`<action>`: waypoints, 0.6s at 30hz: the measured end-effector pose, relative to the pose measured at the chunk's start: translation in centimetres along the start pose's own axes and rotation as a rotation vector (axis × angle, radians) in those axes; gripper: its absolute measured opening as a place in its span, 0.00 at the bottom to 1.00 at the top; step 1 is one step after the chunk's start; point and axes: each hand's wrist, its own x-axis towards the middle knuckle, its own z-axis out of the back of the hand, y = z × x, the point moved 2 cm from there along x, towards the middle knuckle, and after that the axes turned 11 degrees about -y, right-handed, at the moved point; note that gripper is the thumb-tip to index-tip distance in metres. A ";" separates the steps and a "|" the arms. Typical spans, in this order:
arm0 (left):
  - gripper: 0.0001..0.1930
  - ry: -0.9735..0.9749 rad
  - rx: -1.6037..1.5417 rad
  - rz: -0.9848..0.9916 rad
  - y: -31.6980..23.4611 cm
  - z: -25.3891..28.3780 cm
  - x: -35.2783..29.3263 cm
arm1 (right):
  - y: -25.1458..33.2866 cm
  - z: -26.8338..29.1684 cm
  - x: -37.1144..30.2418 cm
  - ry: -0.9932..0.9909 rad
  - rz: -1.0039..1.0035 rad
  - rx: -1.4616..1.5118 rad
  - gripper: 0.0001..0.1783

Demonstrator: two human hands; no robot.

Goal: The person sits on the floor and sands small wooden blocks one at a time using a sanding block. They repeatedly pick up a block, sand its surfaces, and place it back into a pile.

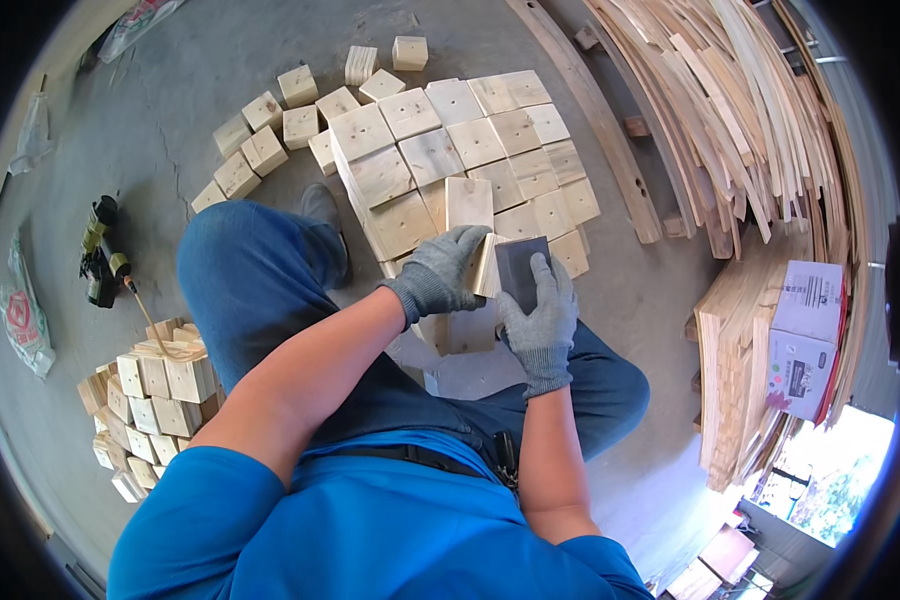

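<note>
Both my hands wear grey knit gloves. My left hand (442,268) is closed around a pale wooden block (487,268), held up between my knees. Against the right side of that block, my right hand (542,318) grips a flat, dark grey rectangular pad (517,262), its fingers and thumb on the pad's face; it looks like sandpaper. Just beyond my hands another wooden block (468,202) rests by the edge of a stacked pile of square wooden blocks (432,155), many with small holes in their faces. A wooden surface (472,330) shows below my hands, partly covered by them.
Loose blocks (263,150) lie left of the pile. A second block stack (155,385) stands by my left knee, near a black-and-green torch-like tool (100,250) with a hose. Long planks (710,110), a beam (600,120) and a carton (803,335) line the right.
</note>
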 end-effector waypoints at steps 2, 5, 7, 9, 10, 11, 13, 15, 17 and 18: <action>0.57 -0.010 0.002 -0.011 -0.3 -0.1 -0.1 | -0.2 0.4 -0.4 -0.020 0.011 0.022 0.45; 0.57 -0.008 0.014 -0.013 0.5 0.6 0.5 | 0.6 -0.5 0.2 -0.039 0.012 0.020 0.44; 0.57 -0.019 0.006 -0.023 0.5 0.3 0.3 | 0.3 -0.5 0.1 -0.036 0.013 0.008 0.44; 0.57 -0.026 -0.003 -0.026 0.7 -0.1 0.2 | 0.2 -0.4 -0.1 -0.035 0.011 0.002 0.44; 0.58 -0.028 -0.009 -0.023 0.7 -0.3 0.1 | 0.3 -0.4 -0.1 -0.037 0.009 0.002 0.44; 0.58 -0.030 -0.013 -0.020 0.8 -0.5 0.1 | 0.3 -0.4 -0.1 -0.038 0.006 0.002 0.44; 0.58 -0.031 -0.004 -0.016 0.7 -0.6 0.1 | 0.0 -0.3 -0.2 -0.048 0.013 0.004 0.44; 0.59 -0.022 0.001 -0.009 0.4 -0.6 0.1 | -0.2 -0.4 -0.3 -0.055 0.016 0.005 0.44; 0.59 -0.002 0.002 0.001 0.2 -0.4 0.2 | -0.4 -0.4 -0.4 -0.057 0.013 0.007 0.44; 0.58 -0.006 0.004 -0.001 0.2 -0.4 0.2 | -0.4 -0.5 -0.4 -0.059 0.011 0.006 0.44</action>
